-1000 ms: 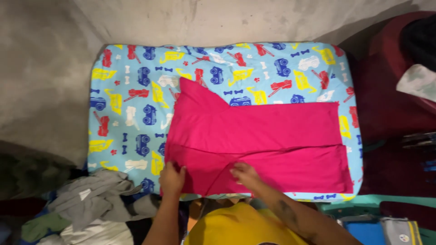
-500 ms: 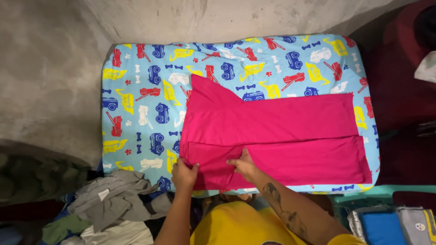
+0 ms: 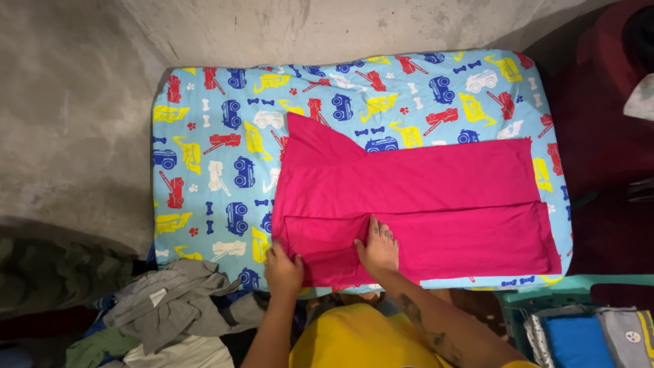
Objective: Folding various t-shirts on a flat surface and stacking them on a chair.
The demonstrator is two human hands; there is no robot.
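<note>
A bright pink garment (image 3: 422, 197) lies spread on a light blue cushion (image 3: 204, 136) printed with red, blue and yellow vehicles. Its near edge is folded over into a long strip. My left hand (image 3: 283, 269) grips the garment's near left corner at the cushion's front edge. My right hand (image 3: 378, 247) lies flat, fingers spread, pressing on the folded strip a little to the right. A sleeve of the garment points up toward the far left.
A heap of grey and green clothes (image 3: 163, 307) lies at the lower left. A teal basket with folded blue and grey items (image 3: 586, 334) stands at the lower right. Bare concrete floor (image 3: 68, 123) surrounds the cushion. A dark red object (image 3: 599, 102) is at the right.
The near edge of the pink garment was folded over. My right hand went from pinching the fold to lying flat on it, and my left hand slid slightly toward me.
</note>
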